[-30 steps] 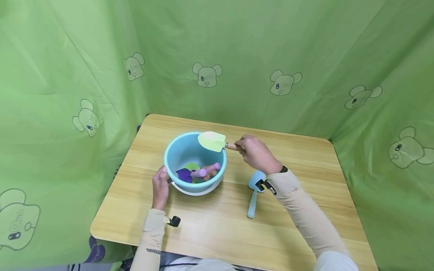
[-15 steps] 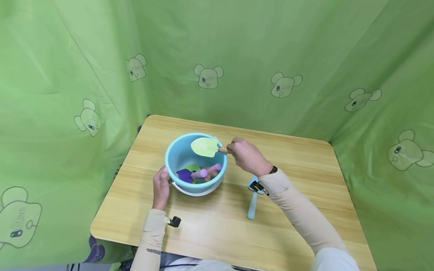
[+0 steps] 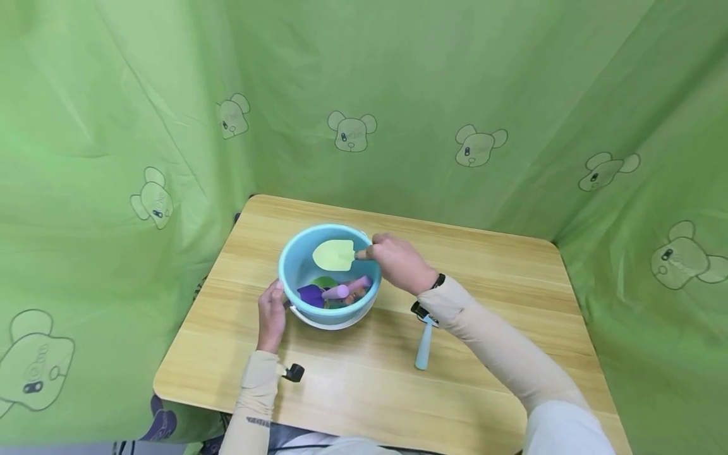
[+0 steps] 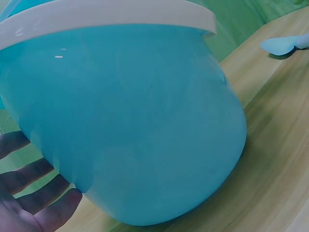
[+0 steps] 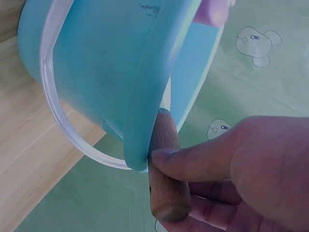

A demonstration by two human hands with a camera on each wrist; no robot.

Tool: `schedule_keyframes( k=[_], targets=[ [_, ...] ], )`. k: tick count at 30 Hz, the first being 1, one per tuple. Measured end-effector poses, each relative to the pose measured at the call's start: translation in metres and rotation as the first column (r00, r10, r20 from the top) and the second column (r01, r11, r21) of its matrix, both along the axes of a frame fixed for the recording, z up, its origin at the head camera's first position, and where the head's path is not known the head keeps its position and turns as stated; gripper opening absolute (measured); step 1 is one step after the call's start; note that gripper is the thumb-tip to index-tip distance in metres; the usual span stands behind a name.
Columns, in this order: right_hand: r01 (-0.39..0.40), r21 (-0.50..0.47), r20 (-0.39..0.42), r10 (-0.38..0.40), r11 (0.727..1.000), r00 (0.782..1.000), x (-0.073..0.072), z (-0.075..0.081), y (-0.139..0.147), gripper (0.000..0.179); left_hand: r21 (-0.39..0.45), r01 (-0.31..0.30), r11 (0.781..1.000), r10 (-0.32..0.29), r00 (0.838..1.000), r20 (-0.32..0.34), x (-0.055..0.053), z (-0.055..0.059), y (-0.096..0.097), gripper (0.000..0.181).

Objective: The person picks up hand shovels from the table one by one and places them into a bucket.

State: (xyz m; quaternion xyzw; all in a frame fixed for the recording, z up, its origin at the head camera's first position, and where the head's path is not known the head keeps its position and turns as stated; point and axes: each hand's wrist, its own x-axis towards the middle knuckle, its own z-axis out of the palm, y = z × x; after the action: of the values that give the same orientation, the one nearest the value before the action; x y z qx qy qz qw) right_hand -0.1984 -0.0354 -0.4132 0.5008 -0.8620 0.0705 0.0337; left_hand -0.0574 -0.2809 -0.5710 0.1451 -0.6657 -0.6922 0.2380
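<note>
My right hand (image 3: 402, 260) grips the wooden handle (image 5: 166, 169) of a hand trowel, thumb pressed along it in the right wrist view. The trowel's pale yellow-green blade (image 3: 333, 255) lies over the inside of a light blue bucket (image 3: 296, 243), and the handle is at the rim. My left hand (image 3: 272, 319) rests against the bucket's left side. Its spread, fairly straight fingers (image 4: 53, 205) touch the outer wall in the left wrist view. Inside the bucket are a purple tool (image 3: 311, 295), lilac handles (image 3: 335, 292) and something green (image 3: 324, 282).
A light blue scoop (image 3: 423, 346) lies on the wooden table (image 3: 489, 373) under my right forearm, its head mostly hidden. The bucket's white carrying handle (image 3: 330, 326) hangs at the front. Green curtains (image 3: 421, 82) with mouse-like faces surround the table.
My right hand has moved left and slightly nearer, carrying the trowel blade from above the bucket's far rim to over its inside. The left hand stays at the bucket's side.
</note>
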Motion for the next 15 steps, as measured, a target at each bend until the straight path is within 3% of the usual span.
schedule_keyframes(
  k=[8,15],
  targets=[
    [-0.052,0.070,-0.028,0.055,0.996,0.998,0.003,-0.003,-0.014,0.038,-0.011,0.000,1.000,0.000,1.000,0.013,0.001,-0.002,0.000,0.048],
    [-0.068,0.112,-0.032,0.072,0.991,0.997,0.009,-0.005,-0.024,0.010,-0.007,0.004,1.000,-0.004,1.000,0.001,0.000,-0.003,0.000,0.048]
  ],
)
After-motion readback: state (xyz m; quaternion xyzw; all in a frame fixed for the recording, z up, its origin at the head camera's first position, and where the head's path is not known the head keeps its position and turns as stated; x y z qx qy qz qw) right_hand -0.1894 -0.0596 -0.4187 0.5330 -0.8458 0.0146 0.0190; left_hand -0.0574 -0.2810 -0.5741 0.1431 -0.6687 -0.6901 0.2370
